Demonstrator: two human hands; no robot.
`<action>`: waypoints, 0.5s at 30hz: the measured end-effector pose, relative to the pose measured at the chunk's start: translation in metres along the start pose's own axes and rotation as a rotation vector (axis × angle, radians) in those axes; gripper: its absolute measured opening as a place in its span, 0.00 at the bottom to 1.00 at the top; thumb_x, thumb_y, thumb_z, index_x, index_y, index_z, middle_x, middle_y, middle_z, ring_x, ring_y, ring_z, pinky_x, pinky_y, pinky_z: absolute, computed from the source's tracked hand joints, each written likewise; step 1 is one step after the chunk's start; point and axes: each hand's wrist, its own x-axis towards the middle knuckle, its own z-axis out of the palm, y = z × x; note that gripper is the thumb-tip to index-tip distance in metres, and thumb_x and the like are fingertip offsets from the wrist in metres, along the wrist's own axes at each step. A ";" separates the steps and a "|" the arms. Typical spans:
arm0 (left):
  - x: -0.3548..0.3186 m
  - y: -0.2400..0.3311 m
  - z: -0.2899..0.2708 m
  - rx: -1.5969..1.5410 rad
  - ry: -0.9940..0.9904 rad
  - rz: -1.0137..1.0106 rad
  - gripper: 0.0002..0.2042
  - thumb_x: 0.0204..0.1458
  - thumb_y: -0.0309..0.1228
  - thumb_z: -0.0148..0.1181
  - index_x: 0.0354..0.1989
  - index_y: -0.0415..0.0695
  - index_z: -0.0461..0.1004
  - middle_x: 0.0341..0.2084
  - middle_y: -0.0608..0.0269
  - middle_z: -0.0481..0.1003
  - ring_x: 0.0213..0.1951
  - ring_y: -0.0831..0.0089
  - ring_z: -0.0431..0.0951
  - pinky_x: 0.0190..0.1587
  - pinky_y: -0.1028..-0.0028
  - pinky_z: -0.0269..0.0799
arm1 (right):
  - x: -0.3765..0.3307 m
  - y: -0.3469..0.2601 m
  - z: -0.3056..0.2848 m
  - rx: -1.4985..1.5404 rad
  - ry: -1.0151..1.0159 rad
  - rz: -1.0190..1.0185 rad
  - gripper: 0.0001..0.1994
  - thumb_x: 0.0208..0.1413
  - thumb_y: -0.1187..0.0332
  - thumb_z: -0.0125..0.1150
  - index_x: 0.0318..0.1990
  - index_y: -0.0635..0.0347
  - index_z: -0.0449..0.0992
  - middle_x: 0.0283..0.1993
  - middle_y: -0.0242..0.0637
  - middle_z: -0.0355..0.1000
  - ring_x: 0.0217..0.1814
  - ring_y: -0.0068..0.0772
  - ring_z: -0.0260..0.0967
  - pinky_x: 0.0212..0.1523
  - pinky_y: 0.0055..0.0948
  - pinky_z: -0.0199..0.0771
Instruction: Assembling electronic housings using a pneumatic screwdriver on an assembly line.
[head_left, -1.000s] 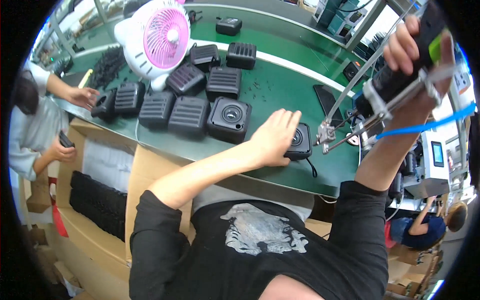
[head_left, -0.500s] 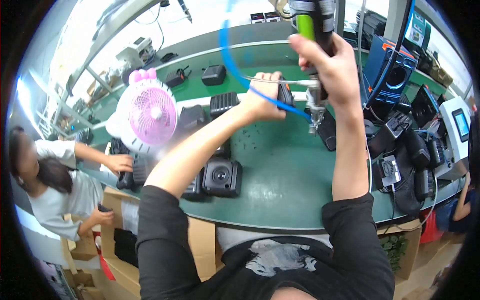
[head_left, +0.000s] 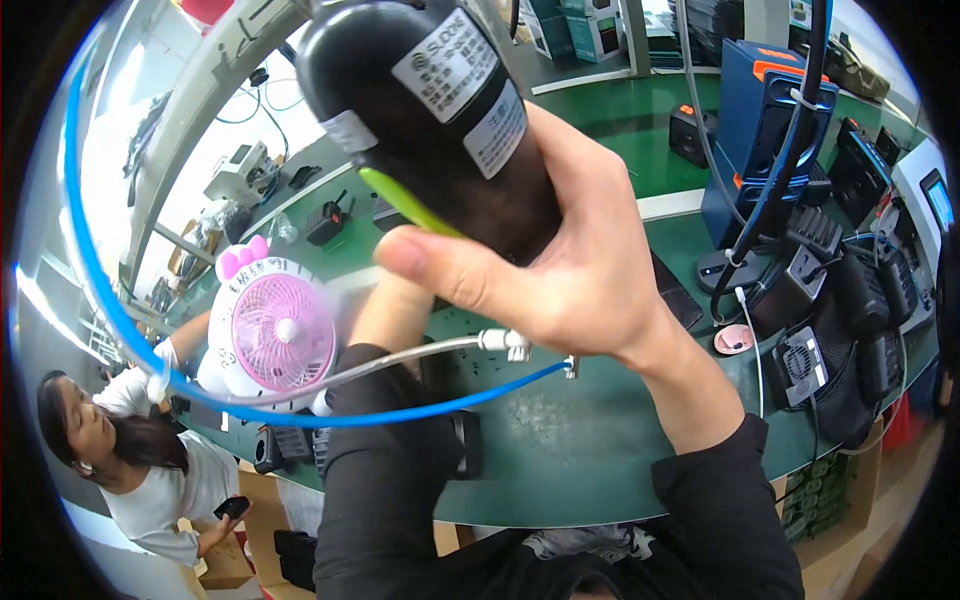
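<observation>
My right hand (head_left: 570,255) is wrapped round a black pneumatic screwdriver (head_left: 500,215) with a green lever, raised close to the camera. White labels are stuck on its body. A blue hose (head_left: 330,420) and a pale braided hose (head_left: 400,361) loop left from fittings below the hand. Behind the tool my left wrist (head_left: 390,312) shows in part; the left hand and its fingers are hidden. Under my right wrist the green bench (head_left: 575,430) is visible, with small dark bits near its middle. Part of a black boxy device (head_left: 470,440) shows beside my left sleeve.
A pink and white fan (head_left: 285,330) stands left of my forearm. Farther left, a person in white (head_left: 205,475) holds a small dark object. At right are a tall blue speaker (head_left: 755,150), cables, several black devices and a pink round item (head_left: 733,339).
My right hand has brought the screwdriver up and leftward, closer to the camera. The hoses have swung left. My left hand, earlier against a black and orange device, is now hidden.
</observation>
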 end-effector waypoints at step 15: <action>-0.035 -0.099 -0.046 0.294 -0.075 -0.263 0.44 0.37 0.47 0.71 0.58 0.32 0.57 0.51 0.35 0.69 0.51 0.39 0.72 0.56 0.53 0.69 | -0.002 0.009 0.025 0.181 0.138 -0.146 0.24 0.43 0.59 0.76 0.38 0.69 0.73 0.26 0.50 0.76 0.27 0.44 0.79 0.31 0.33 0.77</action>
